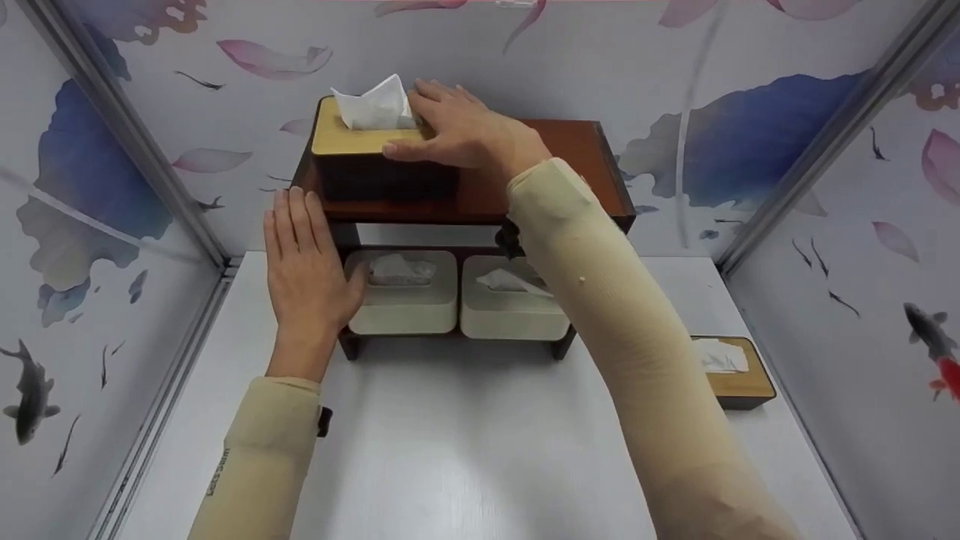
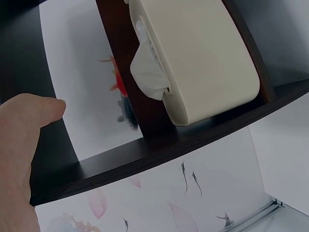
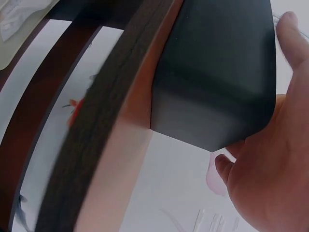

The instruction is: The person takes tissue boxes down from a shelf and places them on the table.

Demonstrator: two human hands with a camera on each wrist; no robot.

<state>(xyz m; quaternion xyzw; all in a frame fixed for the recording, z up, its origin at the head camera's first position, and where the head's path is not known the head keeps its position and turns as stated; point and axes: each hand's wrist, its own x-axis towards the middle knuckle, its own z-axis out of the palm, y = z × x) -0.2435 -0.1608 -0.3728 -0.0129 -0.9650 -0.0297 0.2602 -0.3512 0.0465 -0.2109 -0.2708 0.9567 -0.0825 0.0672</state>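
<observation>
A black tissue box (image 1: 390, 176) with a wood-coloured lid and a tissue (image 1: 375, 106) standing out of it sits at the left end of a dark brown shelf's top board (image 1: 551, 169). My right hand (image 1: 465, 131) rests over the right part of its lid, thumb along the front edge and straight fingers reaching to the back. In the right wrist view the hand (image 3: 270, 159) lies beside the dark box (image 3: 217, 77). My left hand (image 1: 304, 255) is held flat by the shelf's left side, fingers straight; whether the palm touches it is hidden.
Two cream tissue boxes, a left one (image 1: 403, 311) and a right one (image 1: 515, 322), stand on the shelf's lower level. Another wood-lidded tissue box (image 1: 742, 371) lies on the white table (image 1: 450, 450) at the right. Printed walls (image 1: 832, 300) enclose the table on three sides.
</observation>
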